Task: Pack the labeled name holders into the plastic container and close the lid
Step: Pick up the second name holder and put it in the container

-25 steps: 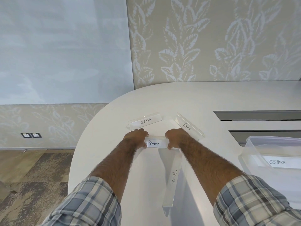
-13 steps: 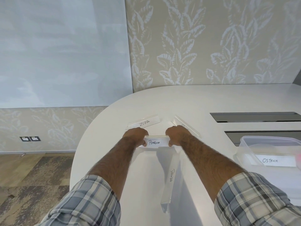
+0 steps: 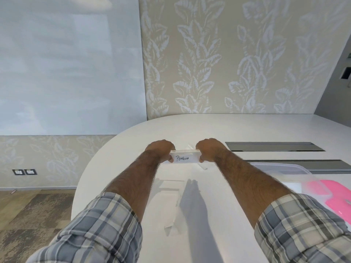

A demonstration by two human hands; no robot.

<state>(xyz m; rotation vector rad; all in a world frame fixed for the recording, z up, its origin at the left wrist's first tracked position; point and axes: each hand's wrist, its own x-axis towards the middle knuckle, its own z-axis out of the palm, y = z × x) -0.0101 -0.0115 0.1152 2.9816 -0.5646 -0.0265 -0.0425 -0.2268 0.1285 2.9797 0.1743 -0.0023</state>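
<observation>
Over white table point(image 3: 191, 130), left hand point(image 3: 160, 151) and right hand point(image 3: 209, 149) grip PENGUIN holder point(image 3: 187, 158) by its ends, container point(image 3: 281, 167) rightward.

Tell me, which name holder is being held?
The PENGUIN holder: left hand and right hand grip its ends; another clear holder lies on the table.

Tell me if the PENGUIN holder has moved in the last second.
Yes, up off the table. The PENGUIN holder, between left hand and right hand, earlier met the far end of the PANDA holder; now they're apart.
</observation>
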